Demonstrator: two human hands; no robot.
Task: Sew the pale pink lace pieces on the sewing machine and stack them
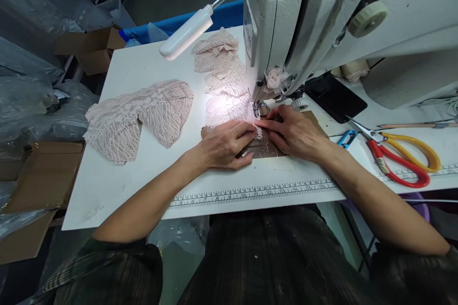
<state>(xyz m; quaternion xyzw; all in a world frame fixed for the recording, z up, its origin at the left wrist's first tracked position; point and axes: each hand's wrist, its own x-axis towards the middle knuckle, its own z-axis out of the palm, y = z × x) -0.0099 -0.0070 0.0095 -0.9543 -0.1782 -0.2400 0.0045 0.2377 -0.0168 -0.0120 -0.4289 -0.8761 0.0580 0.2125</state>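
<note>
A strip of pale pink lace fabric (229, 107) runs from the back of the table to the presser foot of a white sewing machine (265, 24). My left hand (231, 145) rests on the lace's near end, its fingers bent and pressed down on the cloth. Just right of the presser foot, my right hand (291, 133) pinches the lace edge, thumb and forefinger close to the needle area. Both sets of fingertips nearly meet there. Brown tape or sheet (275, 148) covers the machine bed beneath them. The needle itself is too small to make out.
More lace pieces (139, 116) lie at the left of the white table (118, 190). A lamp (186, 32) hangs over the work. Scissors (404, 152), a blue thread snipper (347, 138) and a black phone (334, 96) lie at right. A printed ruler (257, 194) lines the front edge.
</note>
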